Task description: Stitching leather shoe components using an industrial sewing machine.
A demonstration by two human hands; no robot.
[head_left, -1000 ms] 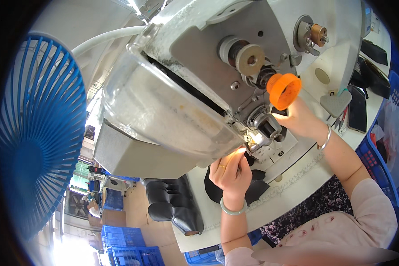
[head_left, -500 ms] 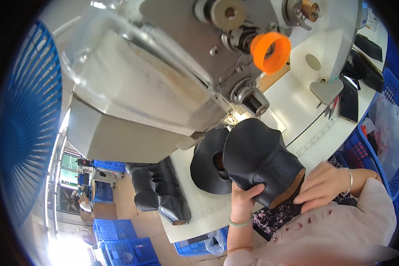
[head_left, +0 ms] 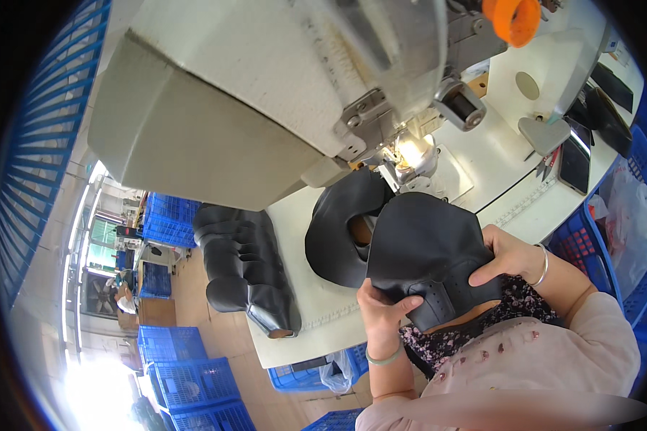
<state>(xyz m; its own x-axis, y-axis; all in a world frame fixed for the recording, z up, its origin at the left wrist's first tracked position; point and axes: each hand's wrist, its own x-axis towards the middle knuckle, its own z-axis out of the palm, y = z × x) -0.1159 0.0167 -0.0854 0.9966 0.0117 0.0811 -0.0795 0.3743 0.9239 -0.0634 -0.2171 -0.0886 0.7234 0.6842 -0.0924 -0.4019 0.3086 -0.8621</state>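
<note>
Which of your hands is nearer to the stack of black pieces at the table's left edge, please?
Left. The left hand grips the leather piece on the side towards the stack; the right hand holds its far side.

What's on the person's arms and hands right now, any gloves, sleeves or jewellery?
No gloves. The left hand is bare, with a pale green bangle at the wrist. The right hand is bare, with a thin silver bangle. A pale pink sleeve covers the right upper arm.
</note>
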